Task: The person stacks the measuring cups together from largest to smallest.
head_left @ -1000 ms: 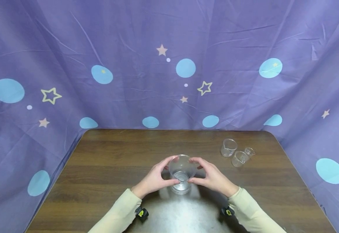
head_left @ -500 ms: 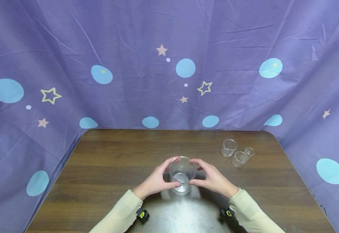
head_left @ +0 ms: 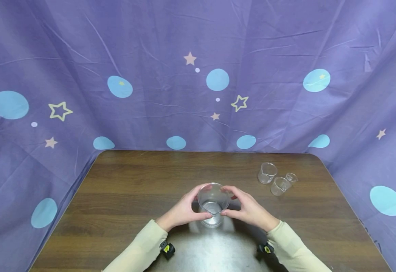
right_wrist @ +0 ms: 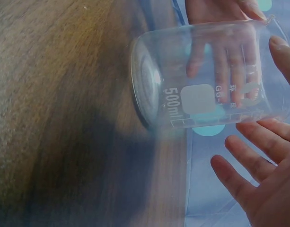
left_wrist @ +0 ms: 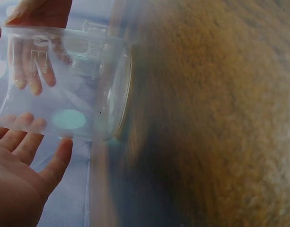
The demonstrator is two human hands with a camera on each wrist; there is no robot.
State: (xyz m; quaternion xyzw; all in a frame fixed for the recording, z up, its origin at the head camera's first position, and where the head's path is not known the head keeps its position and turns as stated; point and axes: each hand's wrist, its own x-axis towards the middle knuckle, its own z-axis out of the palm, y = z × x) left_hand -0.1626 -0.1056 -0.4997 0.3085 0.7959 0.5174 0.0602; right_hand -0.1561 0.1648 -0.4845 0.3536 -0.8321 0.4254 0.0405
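Note:
A clear glass beaker (head_left: 213, 204) marked 500ml stands upright at the middle of the table, its pouring spout toward me. My left hand (head_left: 182, 210) grips its left side near the rim, thumb at the front by the spout. On the opposite side, my right hand (head_left: 251, 210) holds it the same way. In the right wrist view, printed lettering and a white patch show on the beaker (right_wrist: 201, 71), and the lower fingers of my right hand are spread below the glass. The left wrist view shows the base of the beaker (left_wrist: 121, 90) right at the tabletop.
Toward the back right of the brown wooden table (head_left: 143, 181) stand three smaller glass beakers: one (head_left: 267, 173) at the left, a second (head_left: 280, 186) nearer me, and the smallest (head_left: 291, 178) behind it. A purple patterned curtain (head_left: 160, 75) encloses the back and sides.
The beaker has come slightly toward me, its rim a little lower in the head view. Both hands have kept their hold, and the smaller beakers have stayed in place.

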